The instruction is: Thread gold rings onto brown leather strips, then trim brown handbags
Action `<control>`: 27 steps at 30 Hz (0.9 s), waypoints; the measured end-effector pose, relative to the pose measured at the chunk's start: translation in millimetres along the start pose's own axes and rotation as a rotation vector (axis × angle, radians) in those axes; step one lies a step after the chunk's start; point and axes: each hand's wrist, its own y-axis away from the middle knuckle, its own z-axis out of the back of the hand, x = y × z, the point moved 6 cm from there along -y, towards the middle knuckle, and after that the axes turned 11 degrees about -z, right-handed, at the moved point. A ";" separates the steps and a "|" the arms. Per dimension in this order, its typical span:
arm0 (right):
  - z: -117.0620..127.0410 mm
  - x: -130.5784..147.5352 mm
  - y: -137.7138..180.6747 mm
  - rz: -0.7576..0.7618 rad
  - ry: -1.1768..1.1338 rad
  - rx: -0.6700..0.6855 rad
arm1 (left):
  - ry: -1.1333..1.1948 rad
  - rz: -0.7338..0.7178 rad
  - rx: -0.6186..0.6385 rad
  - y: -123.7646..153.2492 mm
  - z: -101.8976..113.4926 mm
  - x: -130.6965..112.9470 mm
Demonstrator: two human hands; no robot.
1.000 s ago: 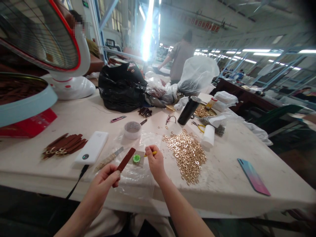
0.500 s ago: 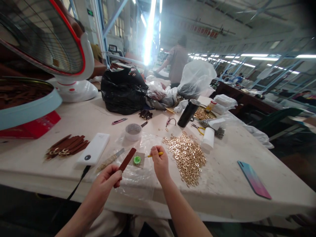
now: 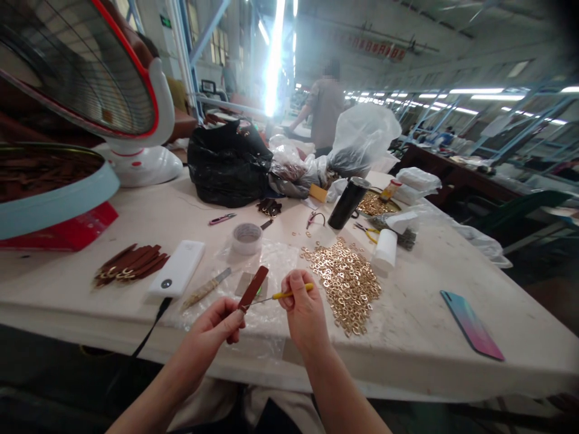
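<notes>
I have the left hand (image 3: 221, 322) pinching a brown strip (image 3: 254, 287), which slants away beyond it, and the right hand (image 3: 304, 310) pinching a yellow tool (image 3: 281, 295), its thin tip by the strip's near end. Gold rings (image 3: 350, 286) lie on the desk (image 3: 409, 325), right of that hand.

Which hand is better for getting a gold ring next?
Probably the right hand: it's close beside the gold rings, though it holds a yellow-handled tool. The left hand is farther away, holding a brown strip.
</notes>
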 end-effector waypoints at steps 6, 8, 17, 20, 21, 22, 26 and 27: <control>17.5 13.8 7.5 0.102 -0.035 -0.074 | 0.024 -0.004 -0.077 3.2 -0.4 -2.5; 27.0 21.1 15.3 0.166 0.112 -0.143 | 0.010 -0.005 -0.080 4.9 -1.9 -4.9; -11.0 -13.3 30.8 -0.045 0.676 0.245 | -0.121 -0.055 0.039 7.7 -15.9 -14.9; -9.8 -20.4 28.5 -0.116 0.606 0.212 | -0.144 -0.054 0.038 8.6 -15.1 -14.9; -9.3 -23.1 28.4 -0.149 0.578 0.217 | -0.148 -0.061 0.037 8.8 -15.3 -15.2; -9.0 -25.6 28.5 -0.178 0.560 0.227 | -0.154 -0.069 0.038 8.9 -15.7 -15.5; -10.1 -31.1 29.5 -0.269 0.592 0.253 | -0.217 -0.110 0.053 8.1 -17.5 -16.2; -10.6 -30.9 29.6 -0.281 0.606 0.247 | -0.233 -0.120 0.065 7.8 -17.5 -16.6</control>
